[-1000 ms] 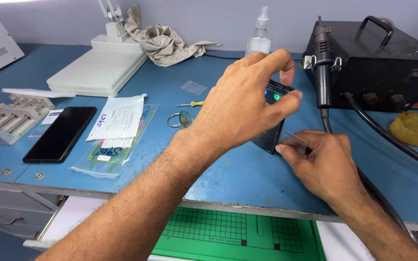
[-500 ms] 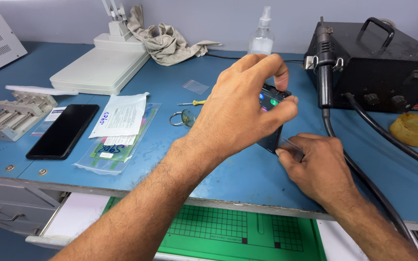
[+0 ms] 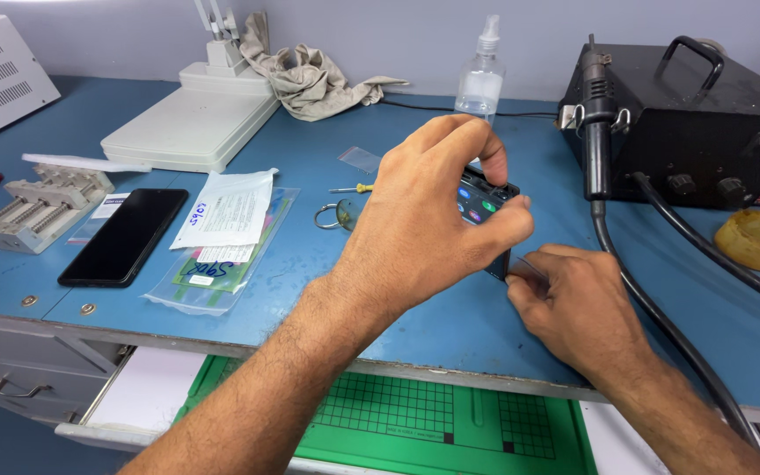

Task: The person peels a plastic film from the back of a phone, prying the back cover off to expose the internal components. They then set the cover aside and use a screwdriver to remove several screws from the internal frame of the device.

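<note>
My left hand (image 3: 428, 220) grips a black smartphone (image 3: 488, 201) with a lit screen, holding it tilted up off the blue workbench (image 3: 327, 290); most of the phone is hidden behind the fingers. My right hand (image 3: 573, 308) rests on the bench at the phone's lower edge, its fingertips pinching something thin against that edge, possibly a clear film (image 3: 531, 265); what it is stays unclear.
A second black phone (image 3: 125, 236) lies at left beside plastic-bagged parts with a white paper (image 3: 222, 237). A black hot-air station (image 3: 688, 123) with wand and hoses stands at right, a spray bottle (image 3: 483, 75) and rag (image 3: 310, 79) behind. An open drawer holds a green cutting mat (image 3: 415, 422).
My left hand has tipped the phone slightly, so more of its lit screen shows. My right hand stays at the lower edge.
</note>
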